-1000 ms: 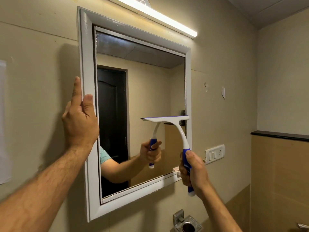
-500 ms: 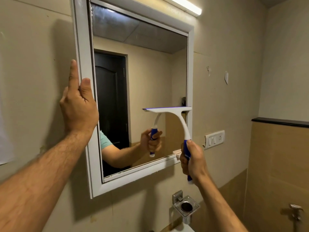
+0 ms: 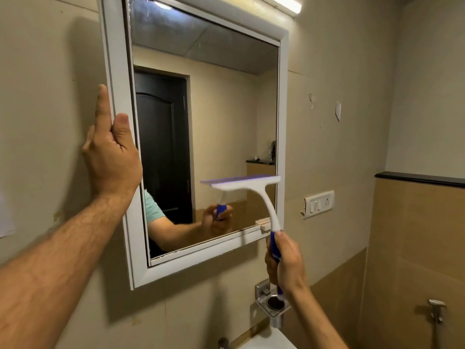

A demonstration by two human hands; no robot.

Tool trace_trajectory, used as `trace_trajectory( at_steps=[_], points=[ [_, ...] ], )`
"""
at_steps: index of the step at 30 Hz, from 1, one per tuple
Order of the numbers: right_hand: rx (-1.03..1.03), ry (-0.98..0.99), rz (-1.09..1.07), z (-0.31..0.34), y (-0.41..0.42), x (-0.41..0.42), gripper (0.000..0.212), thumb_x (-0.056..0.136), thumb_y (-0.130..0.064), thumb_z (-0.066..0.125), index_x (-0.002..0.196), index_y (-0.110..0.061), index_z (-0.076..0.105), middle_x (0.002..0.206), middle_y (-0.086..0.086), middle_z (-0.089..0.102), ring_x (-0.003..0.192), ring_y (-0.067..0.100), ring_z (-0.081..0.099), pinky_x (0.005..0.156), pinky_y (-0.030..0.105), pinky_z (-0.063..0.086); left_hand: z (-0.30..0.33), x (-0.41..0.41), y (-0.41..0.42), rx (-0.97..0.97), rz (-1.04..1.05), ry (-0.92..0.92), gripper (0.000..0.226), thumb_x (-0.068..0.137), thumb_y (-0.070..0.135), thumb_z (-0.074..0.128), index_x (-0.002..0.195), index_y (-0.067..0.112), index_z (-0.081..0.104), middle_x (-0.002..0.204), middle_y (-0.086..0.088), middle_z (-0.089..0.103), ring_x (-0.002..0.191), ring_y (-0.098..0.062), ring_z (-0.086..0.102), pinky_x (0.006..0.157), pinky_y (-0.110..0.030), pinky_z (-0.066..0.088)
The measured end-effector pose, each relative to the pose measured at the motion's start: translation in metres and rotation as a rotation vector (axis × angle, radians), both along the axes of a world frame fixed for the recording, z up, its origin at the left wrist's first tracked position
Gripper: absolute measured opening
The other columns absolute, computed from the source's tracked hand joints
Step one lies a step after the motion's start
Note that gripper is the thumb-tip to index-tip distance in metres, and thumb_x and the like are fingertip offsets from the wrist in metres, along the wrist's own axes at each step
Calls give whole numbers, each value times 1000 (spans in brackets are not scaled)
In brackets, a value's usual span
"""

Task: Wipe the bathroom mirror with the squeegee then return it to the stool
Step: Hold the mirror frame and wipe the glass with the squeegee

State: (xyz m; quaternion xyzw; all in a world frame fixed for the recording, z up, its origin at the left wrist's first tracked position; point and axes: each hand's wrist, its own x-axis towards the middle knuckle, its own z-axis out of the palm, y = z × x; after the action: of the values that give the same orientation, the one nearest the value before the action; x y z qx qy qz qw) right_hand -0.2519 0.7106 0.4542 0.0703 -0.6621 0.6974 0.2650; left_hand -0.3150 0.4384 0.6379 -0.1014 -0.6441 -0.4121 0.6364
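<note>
A white-framed mirror (image 3: 118,71) hangs on the beige wall. My left hand (image 3: 112,152) grips the frame's left edge, fingers behind it and thumb on the front. My right hand (image 3: 285,263) is closed around the blue handle of the white squeegee (image 3: 251,186). Its blade lies flat against the lower right part of the glass, close to the right frame edge. The glass reflects a dark door, my arm and the squeegee. The stool is out of view.
A white switch plate (image 3: 319,204) sits on the wall right of the mirror. Below my right hand a chrome holder (image 3: 273,302) juts from the wall above a white basin edge (image 3: 269,340). A light bar (image 3: 281,5) runs above the mirror. A tap (image 3: 437,309) is at the lower right.
The squeegee and my right hand have slid down the glass towards the lower frame. The view has tilted down. My left hand stays on the frame's left edge.
</note>
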Motion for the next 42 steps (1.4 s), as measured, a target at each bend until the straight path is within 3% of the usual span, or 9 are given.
trace_trajectory(
  at_steps=[5,10,12,16,20,24,32,37,42],
  points=[
    [-18,-40,-13,4,-9,-11,41,97,-44,38,75,-12,46,52,1,35,39,13,27,40,24,23,-5,3,3,21,-17,6,48,102,41,30,149,32,27,110,1,65,86,-20,59,83,-31,41],
    [-47,-105,-28,-51,-11,-3,42,83,-50,43,74,-9,46,53,2,35,40,13,29,40,23,26,-11,4,3,30,-96,9,46,104,34,32,150,26,28,100,33,39,99,4,53,81,7,23],
    [-41,-104,-63,-56,-14,2,42,81,-49,44,74,-8,47,54,2,35,41,12,30,41,25,26,-10,4,2,22,-137,-8,47,104,33,32,150,24,28,90,35,32,86,29,42,76,14,16],
    [14,4,-146,-31,-13,2,48,80,-57,44,71,-10,49,50,-2,39,39,11,32,37,23,30,-10,2,2,27,-158,-33,47,104,34,31,151,24,26,88,32,31,77,39,32,67,16,18],
    [1,0,-194,0,-18,-9,47,100,-46,33,67,-16,46,48,-3,36,35,10,30,37,20,27,-18,2,-2,19,-153,-8,48,104,39,30,150,28,26,119,13,56,96,11,52,75,12,18],
    [-14,-29,-232,-34,-29,-19,50,90,-58,36,67,-14,46,51,2,35,37,12,30,38,21,27,-31,-1,-4,11,-147,14,48,103,41,30,149,32,27,128,-11,57,105,-22,52,86,-17,36],
    [79,-74,-423,-66,-23,-7,57,78,-64,37,68,-11,53,53,3,43,42,14,38,43,24,33,-35,1,-7,7,-186,4,48,102,43,30,149,34,27,101,-16,57,81,-24,50,72,-29,38],
    [64,-13,-390,-13,-15,-13,48,95,-50,36,68,-13,51,47,-5,39,35,8,32,37,20,29,-37,1,-7,-3,-191,5,49,102,44,29,149,32,27,105,-17,58,80,-17,47,71,-20,33],
    [57,-71,-366,-48,-20,-14,49,93,-52,35,64,-14,48,49,-1,37,36,9,30,38,20,27,-38,3,-7,-4,-185,-7,49,102,43,30,149,31,28,113,-15,60,82,-15,46,72,-16,31]
  ],
)
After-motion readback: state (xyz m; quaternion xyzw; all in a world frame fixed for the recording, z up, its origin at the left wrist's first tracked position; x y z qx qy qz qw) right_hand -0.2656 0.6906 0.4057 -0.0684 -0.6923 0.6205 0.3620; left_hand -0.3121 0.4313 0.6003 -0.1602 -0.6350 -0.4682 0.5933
